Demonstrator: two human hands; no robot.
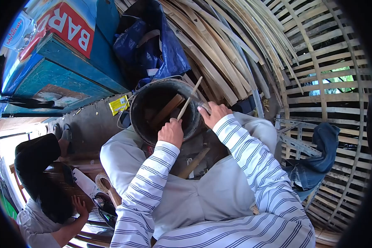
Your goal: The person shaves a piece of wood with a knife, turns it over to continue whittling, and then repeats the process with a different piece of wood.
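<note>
Stick (pixel 189 99) slanting over the dark bucket (pixel 139 118), its near end in your left hand (pixel 170 133); that hand is closed around it, knuckles up, forearm reaching forward over your lap; your right hand (pixel 214 114) sits just beside the bucket's right rim, forearm angled inward, fingers curled shut around a slim tool (pixel 201 102) (too blurred to name) whose far end points toward the stick.

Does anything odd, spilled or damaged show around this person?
Two mild oddities: the blue cabinet has a ragged, discoloured patch that looks like peeling, and a yellow packet lies on the floor beside the bucket, perhaps dropped.
</note>
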